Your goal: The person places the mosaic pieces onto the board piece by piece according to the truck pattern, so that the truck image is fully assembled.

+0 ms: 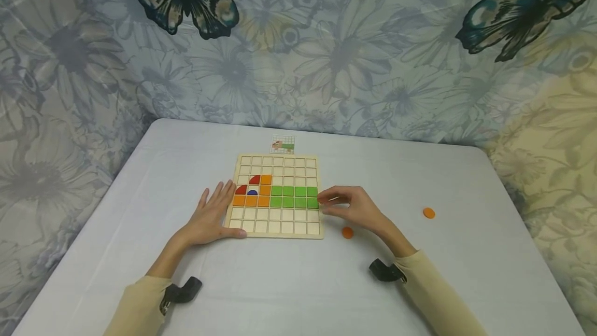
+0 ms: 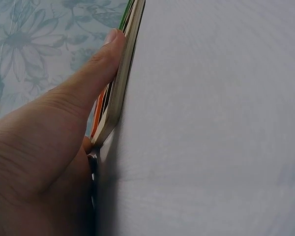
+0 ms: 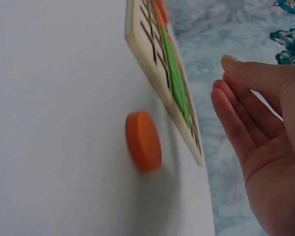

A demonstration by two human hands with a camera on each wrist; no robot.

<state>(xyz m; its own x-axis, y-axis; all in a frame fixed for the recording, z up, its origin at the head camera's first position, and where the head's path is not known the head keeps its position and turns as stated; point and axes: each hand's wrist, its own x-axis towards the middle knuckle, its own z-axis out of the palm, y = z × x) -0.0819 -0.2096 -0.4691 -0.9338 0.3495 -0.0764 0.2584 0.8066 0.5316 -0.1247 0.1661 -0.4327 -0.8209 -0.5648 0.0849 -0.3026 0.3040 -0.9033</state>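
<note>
A square wooden grid board point(image 1: 275, 228) lies on the table with coloured pieces in its cells. Two rows of green squares point(image 1: 288, 197) run to its right edge. Left of them are orange squares point(image 1: 251, 200), two red quarter-round pieces point(image 1: 255, 180) and a blue half-round piece point(image 1: 252, 192). My left hand point(image 1: 207, 222) spreads along the board's left side, its thumb on the near rim. Beside the right edge, my right hand point(image 1: 352, 205) hovers with fingers and thumb loosely bent; the right wrist view shows nothing between them. An orange disc point(image 3: 143, 141) lies below that hand.
Another orange disc point(image 1: 429, 213) lies farther right on the white tabletop point(image 1: 289, 284). A small picture card point(image 1: 283, 144) touches or nearly touches the board's far edge. Behind the table hangs a floral and butterfly backdrop point(image 1: 336, 56).
</note>
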